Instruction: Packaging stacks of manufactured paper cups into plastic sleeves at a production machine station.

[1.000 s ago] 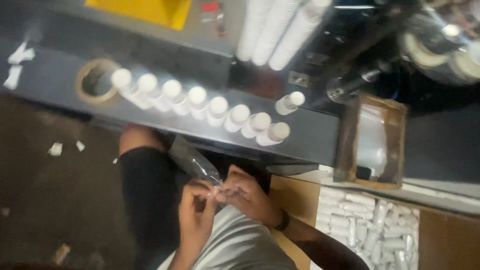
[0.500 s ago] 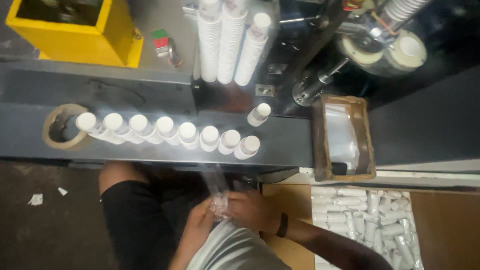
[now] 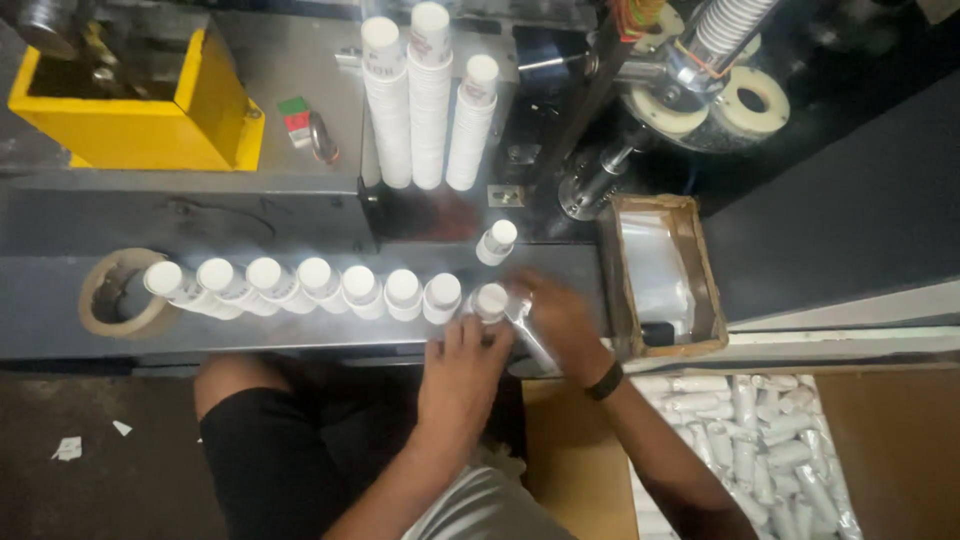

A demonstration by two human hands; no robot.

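Note:
A row of several white paper-cup stacks (image 3: pixel 300 285) in clear sleeves stands along the dark bench edge (image 3: pixel 300 340). At its right end sits one more sleeved cup stack (image 3: pixel 491 299). My left hand (image 3: pixel 462 368) grips it from the near side, fingers against its top. My right hand (image 3: pixel 562 322), with a black wristband, holds the clear sleeve on the stack's right side. A single sleeved stack (image 3: pixel 497 240) stands apart just behind them.
Three tall unwrapped cup stacks (image 3: pixel 428 95) stand at the back. A tape roll (image 3: pixel 118 293) lies at the row's left end, a yellow bin (image 3: pixel 135 105) behind it. A wooden box of clear bags (image 3: pixel 662 275) sits right, a carton of packed sleeves (image 3: pixel 760 440) below, machine parts (image 3: pixel 700 70) beyond.
Both hands have come up from my lap to the bench, bringing the sleeved cup stack to the right end of the row. The view has shifted with my head.

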